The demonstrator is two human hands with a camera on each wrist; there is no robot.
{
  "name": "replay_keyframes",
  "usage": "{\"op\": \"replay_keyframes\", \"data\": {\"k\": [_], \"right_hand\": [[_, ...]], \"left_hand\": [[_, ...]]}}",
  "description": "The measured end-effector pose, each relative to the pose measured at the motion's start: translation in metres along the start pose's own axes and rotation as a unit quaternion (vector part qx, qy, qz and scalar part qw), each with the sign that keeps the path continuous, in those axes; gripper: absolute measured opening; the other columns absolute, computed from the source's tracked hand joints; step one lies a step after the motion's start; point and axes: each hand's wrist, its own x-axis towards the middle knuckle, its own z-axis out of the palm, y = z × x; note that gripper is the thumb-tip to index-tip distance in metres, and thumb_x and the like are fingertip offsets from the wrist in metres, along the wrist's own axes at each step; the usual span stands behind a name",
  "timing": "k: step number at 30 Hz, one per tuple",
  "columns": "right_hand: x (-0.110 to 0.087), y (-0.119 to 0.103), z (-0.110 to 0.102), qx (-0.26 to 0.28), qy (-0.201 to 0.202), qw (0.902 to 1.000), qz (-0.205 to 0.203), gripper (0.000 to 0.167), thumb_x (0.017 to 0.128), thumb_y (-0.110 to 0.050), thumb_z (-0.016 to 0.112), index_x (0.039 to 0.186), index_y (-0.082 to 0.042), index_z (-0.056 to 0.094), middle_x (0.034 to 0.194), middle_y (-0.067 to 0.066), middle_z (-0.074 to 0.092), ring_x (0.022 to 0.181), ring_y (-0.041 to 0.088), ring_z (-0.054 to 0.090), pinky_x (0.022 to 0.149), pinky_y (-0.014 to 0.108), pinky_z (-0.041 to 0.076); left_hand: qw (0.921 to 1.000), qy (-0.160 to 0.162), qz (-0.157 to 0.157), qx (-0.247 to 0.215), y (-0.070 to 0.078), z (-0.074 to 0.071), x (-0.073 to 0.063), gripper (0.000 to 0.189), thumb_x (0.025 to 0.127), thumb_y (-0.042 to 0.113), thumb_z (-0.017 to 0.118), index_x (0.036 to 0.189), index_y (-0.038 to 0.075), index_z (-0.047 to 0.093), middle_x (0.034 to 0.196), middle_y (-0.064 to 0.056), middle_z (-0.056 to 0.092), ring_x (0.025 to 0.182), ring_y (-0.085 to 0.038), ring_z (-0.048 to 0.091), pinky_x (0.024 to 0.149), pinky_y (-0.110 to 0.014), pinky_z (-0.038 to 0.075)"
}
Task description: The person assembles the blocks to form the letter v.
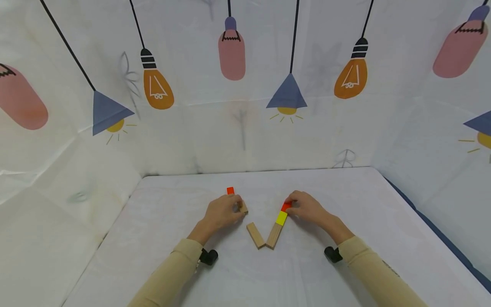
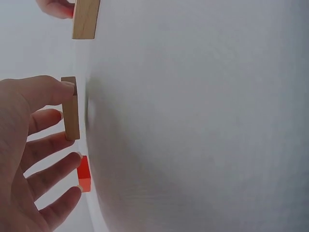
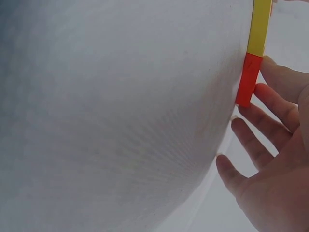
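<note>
My left hand [image 1: 223, 212] pinches a plain wooden block [image 2: 71, 116] between thumb and fingers, apparently just above the table. Beside its outer fingers lies a red block [image 1: 230, 190], partly covered by the hand in the head view. My right hand [image 1: 308, 207] holds another red block [image 3: 248, 79] by thumb and fingertips, its other fingers spread. That red block meets the end of a yellow block [image 1: 281, 218], which continues in line to a wooden block [image 1: 274, 236]. A second wooden block [image 1: 255, 235] slants to meet that one at the near end, making a V.
The blocks lie on a white-covered table [image 1: 184, 187]. Behind it hangs a pale cloth backdrop [image 1: 192, 140] printed with lamps and bulbs, with side panels to left and right. Both wrists carry small black cameras [image 1: 209, 257].
</note>
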Motion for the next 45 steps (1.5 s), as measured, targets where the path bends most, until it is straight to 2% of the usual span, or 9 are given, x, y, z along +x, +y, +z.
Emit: {"op": "replay_keyframes", "data": {"k": [8, 16, 23, 29, 38, 45], "right_hand": [[0.001, 0.0, 0.001, 0.01, -0.004, 0.9999, -0.004, 0.024, 0.088, -0.018, 0.073, 0.111, -0.009, 0.07, 0.109, 0.003, 0.068, 0.103, 0.023, 0.058, 0.099, 0.048, 0.047], [0.001, 0.0, 0.0, 0.006, -0.005, 1.0, 0.001, 0.023, 0.088, -0.016, 0.072, 0.11, -0.01, 0.07, 0.108, 0.003, 0.067, 0.102, 0.022, 0.057, 0.098, 0.047, 0.048], [0.001, 0.001, -0.001, 0.0, -0.005, 1.0, 0.003, 0.023, 0.088, -0.016, 0.071, 0.11, -0.01, 0.07, 0.108, 0.002, 0.067, 0.102, 0.022, 0.057, 0.099, 0.048, 0.047], [0.001, 0.0, -0.001, 0.002, -0.005, 1.0, 0.005, 0.022, 0.089, -0.016, 0.072, 0.11, -0.009, 0.07, 0.108, 0.003, 0.067, 0.102, 0.023, 0.057, 0.099, 0.048, 0.047], [0.001, -0.002, -0.002, -0.008, -0.006, 0.9999, 0.002, 0.02, 0.089, -0.013, 0.071, 0.109, -0.008, 0.071, 0.107, 0.004, 0.067, 0.101, 0.023, 0.057, 0.097, 0.047, 0.049], [0.001, -0.003, -0.002, -0.009, -0.009, 0.9999, 0.002, 0.021, 0.089, -0.014, 0.071, 0.109, -0.007, 0.07, 0.107, 0.004, 0.067, 0.1, 0.022, 0.057, 0.097, 0.047, 0.049]], "left_hand": [[0.9999, -0.01, -0.002, 0.004, 0.003, -0.003, -0.002, 0.02, 0.084, 0.038, 0.075, 0.096, 0.025, 0.065, 0.1, 0.011, 0.069, 0.078, -0.007, 0.053, 0.071, -0.027, 0.045], [0.9999, -0.012, 0.011, -0.006, 0.008, -0.003, -0.004, 0.019, 0.084, 0.038, 0.075, 0.095, 0.024, 0.065, 0.102, 0.01, 0.069, 0.082, -0.008, 0.056, 0.072, -0.029, 0.047], [0.9997, -0.023, 0.007, -0.005, 0.009, 0.0, -0.003, 0.016, 0.085, 0.037, 0.073, 0.093, 0.026, 0.065, 0.1, 0.012, 0.068, 0.081, -0.008, 0.055, 0.072, -0.028, 0.046], [0.9995, -0.033, 0.004, 0.002, 0.012, -0.001, -0.007, 0.017, 0.084, 0.037, 0.074, 0.093, 0.027, 0.064, 0.096, 0.012, 0.067, 0.076, -0.008, 0.053, 0.067, -0.026, 0.044], [0.9992, -0.029, 0.023, 0.012, 0.017, -0.001, -0.014, 0.019, 0.083, 0.037, 0.076, 0.092, 0.025, 0.065, 0.093, 0.011, 0.066, 0.074, -0.008, 0.052, 0.065, -0.024, 0.042], [0.9988, -0.031, 0.027, 0.029, 0.016, 0.0, -0.016, 0.017, 0.084, 0.035, 0.075, 0.093, 0.025, 0.065, 0.093, 0.012, 0.064, 0.076, -0.007, 0.052, 0.066, -0.023, 0.043]]}}
